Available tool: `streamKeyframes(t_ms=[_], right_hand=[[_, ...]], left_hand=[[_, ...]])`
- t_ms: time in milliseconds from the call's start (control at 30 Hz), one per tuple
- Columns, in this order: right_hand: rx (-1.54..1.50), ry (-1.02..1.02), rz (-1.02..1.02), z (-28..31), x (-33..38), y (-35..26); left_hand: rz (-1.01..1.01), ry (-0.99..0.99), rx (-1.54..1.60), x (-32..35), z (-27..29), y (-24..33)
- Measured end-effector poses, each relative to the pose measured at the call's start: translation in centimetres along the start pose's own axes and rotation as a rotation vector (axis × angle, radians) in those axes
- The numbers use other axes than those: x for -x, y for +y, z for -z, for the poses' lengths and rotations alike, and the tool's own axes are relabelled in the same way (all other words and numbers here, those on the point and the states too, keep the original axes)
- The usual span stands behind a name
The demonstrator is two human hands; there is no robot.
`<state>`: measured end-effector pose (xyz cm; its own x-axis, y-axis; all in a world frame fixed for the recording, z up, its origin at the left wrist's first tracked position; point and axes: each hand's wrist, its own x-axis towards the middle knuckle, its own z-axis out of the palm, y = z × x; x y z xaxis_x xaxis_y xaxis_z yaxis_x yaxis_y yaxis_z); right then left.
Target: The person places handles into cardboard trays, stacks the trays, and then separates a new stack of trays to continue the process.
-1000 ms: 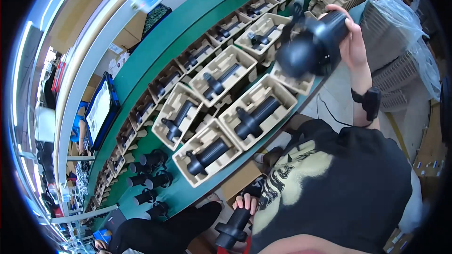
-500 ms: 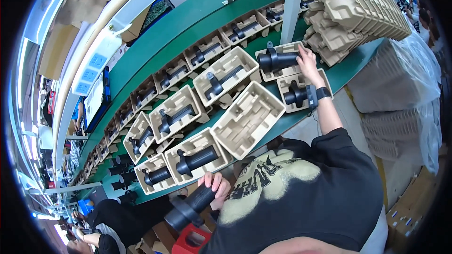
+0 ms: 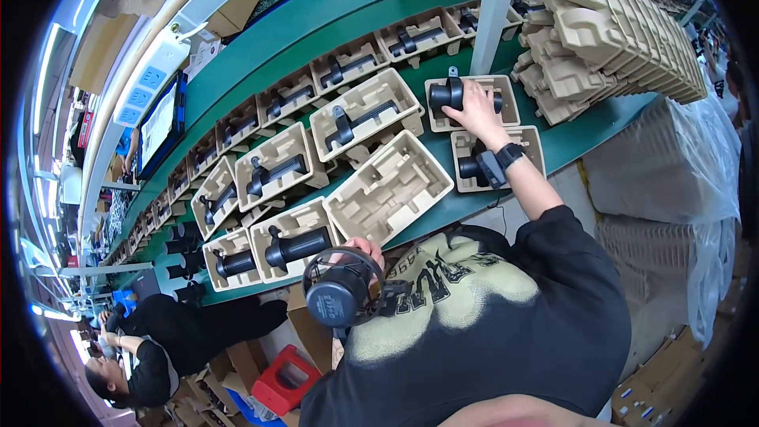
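My right hand [image 3: 478, 111] rests on a black cylindrical device [image 3: 447, 95] lying in a tan moulded pulp tray [image 3: 509, 103] on the green conveyor belt [image 3: 316, 28]. My left hand [image 3: 365, 253] grips a second black cylindrical device [image 3: 341, 289], held close to my chest with its round end toward the camera. Just ahead of it sits an empty pulp tray [image 3: 389, 186]. A filled tray [image 3: 288, 247] lies to the left of my left hand.
Several more trays with black devices line the belt toward the left. A tall stack of empty pulp trays [image 3: 609, 32] stands at the right. A white post [image 3: 496, 0] rises behind. Another person [image 3: 158, 340] works lower left, near a red box [image 3: 285, 379].
My right hand carried its device from high near my head down into the far tray. My left hand raised the second device from low by my side up to my chest.
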<state>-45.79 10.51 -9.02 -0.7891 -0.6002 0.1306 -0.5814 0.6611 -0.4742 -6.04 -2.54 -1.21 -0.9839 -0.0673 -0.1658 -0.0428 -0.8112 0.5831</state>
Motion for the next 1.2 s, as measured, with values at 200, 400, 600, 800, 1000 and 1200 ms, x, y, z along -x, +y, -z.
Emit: streamKeyframes(t_ms=[200,400,600,800,1000,1200], right_hand=[[0.104,-0.166,0.027,0.3,-0.7,1.1],[0.245,-0.023,0.103,-1.9,1.1,1.7],[-1.162,-0.370,0.241,10.7,4.6,-8.3],[-1.089,-0.708,0.364,11.5,14.9,-17.9],[-0.958,-0.440,0.251,10.2,12.1,-16.7],[-0.158,-0.706,0.756,7.5,7.1,-18.7]], left_hand=[[-0.100,0.054,0.288,-1.2,-0.8,-3.7],[0.012,0.295,0.427,0.4,-1.4,-4.0],[0.257,0.086,0.796,-1.1,0.1,-5.2],[0.077,0.568,0.110,-4.9,-8.5,-3.9],[-0.189,0.414,-0.519,-2.5,-5.7,-2.2],[-0.886,0.707,-1.144,0.8,-0.9,1.6]])
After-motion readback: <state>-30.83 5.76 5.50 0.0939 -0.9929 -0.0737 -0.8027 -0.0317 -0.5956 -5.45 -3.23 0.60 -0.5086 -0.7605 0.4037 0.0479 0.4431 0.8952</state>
